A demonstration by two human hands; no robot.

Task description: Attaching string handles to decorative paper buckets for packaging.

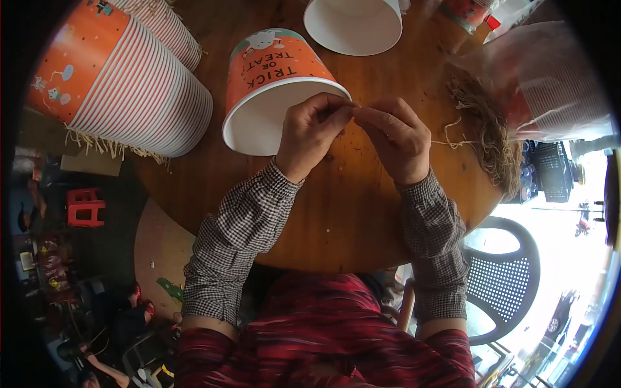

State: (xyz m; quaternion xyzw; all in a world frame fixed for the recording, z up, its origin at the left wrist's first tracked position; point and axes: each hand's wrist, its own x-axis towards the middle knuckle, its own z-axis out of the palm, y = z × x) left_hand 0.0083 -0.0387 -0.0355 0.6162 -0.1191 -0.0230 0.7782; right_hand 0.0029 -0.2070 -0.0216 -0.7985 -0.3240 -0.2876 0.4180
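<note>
My left hand (310, 134) and my right hand (396, 139) meet fingertip to fingertip above the table, both closed in a pinch. Whatever sits between the fingertips is too small to make out. Just left of them an orange-and-white paper bucket (275, 68) lies on its side, its white mouth facing me. The left hand covers part of that rim; whether it touches the rim I cannot tell. A thin strand of twine (447, 142) shows beside my right hand and leads toward a tangled tan twine bundle (488, 139) on the right.
Tall nested stacks of orange buckets (139, 90) lean at the left, with twine ends poking out beneath. Another white bucket (352, 26) lies at the far side. Plastic-wrapped buckets (550, 84) stand at the right of the round wooden table (323, 239). A mesh-backed chair (498, 278) is at lower right.
</note>
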